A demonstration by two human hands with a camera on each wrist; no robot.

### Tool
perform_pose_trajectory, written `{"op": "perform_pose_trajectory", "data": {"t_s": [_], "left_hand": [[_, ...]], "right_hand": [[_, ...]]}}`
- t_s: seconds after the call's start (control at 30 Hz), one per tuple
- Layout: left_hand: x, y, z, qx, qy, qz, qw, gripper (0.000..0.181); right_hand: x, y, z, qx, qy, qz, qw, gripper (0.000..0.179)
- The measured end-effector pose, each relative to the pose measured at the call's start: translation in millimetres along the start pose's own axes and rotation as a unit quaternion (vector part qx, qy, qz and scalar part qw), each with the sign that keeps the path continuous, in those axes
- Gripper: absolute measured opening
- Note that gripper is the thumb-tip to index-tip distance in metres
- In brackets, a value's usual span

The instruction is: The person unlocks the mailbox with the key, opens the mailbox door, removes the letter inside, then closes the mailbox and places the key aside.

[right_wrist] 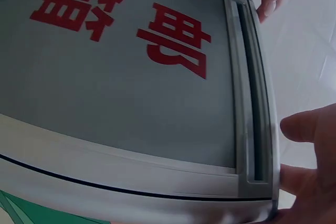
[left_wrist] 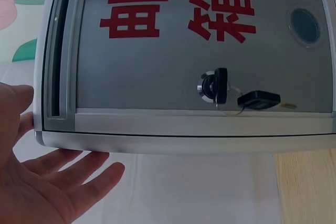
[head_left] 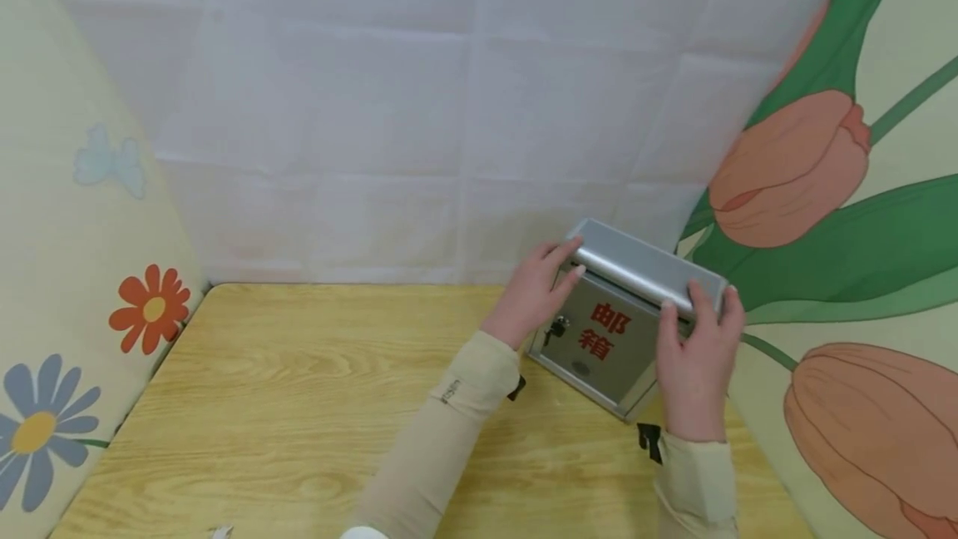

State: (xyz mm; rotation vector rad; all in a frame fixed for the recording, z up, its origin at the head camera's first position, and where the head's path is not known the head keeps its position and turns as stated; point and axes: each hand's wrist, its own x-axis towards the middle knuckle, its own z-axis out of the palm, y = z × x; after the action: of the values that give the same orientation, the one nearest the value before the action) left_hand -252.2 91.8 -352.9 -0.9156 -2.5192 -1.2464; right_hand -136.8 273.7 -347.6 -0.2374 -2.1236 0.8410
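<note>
A silver metal mailbox (head_left: 636, 356) with red characters on its front stands on the right part of the wooden table, turned at an angle. My left hand (head_left: 533, 294) is at its upper left corner, thumb at the front and a finger on the lid's edge. At the upper right corner, my right hand (head_left: 699, 356) holds the lid (head_left: 651, 269), fingers over the top and side. A key with a black head (left_wrist: 221, 85) sits in the front lock, and a second black key (left_wrist: 259, 99) hangs beside it. Along the mailbox's top front runs a narrow slot (right_wrist: 254, 103).
The wood-grain table (head_left: 299, 389) ends at a white cloth backdrop (head_left: 337, 148). Flower-painted panels (head_left: 831, 273) rise on both sides, the right one close to the mailbox. A small whitish object (head_left: 221, 532) lies at the bottom edge of the head view.
</note>
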Motion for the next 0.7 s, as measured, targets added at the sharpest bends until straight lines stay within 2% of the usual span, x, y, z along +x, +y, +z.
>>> {"op": "perform_pose_trajectory", "data": {"t_s": [0.37,0.7], "left_hand": [[-1.6,-0.2,-7.8,-0.024,0.003,-0.011,0.9996,0.050],[-4.1,0.0,-10.7,-0.030,0.024,-0.012,0.9992,0.041]], "right_hand": [[1.0,0,2,-0.008,-0.025,0.028,0.9993,0.048],[-0.9,-2,6,-0.010,-0.021,0.031,0.9993,0.045]]}}
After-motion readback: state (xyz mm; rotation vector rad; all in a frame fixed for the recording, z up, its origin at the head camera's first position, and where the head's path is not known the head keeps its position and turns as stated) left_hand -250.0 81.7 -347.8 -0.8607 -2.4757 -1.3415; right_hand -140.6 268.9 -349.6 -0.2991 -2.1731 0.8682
